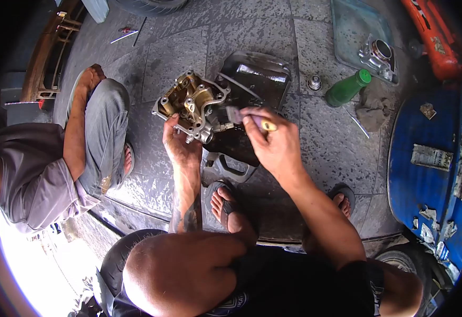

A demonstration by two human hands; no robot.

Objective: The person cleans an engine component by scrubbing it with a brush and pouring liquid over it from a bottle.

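Observation:
A metal engine part [191, 103], perhaps a cylinder head, rests in my left hand [182, 145], which grips its lower edge. My right hand [276, 142] is closed around a brush [252, 117] with a purple and yellow handle. The brush's bristle end points left, close to the engine part's right side; whether they touch I cannot tell. Beneath and behind them lies a dark pan [257, 71] with wet, dark contents and a thin rod leaning across it.
A seated person [35, 164] is at the left. To the right are a green bottle [347, 89], a grey rag [374, 108], a small metal part [314, 82], a tray [342, 31] holding another metal part, and a blue drum [426, 158].

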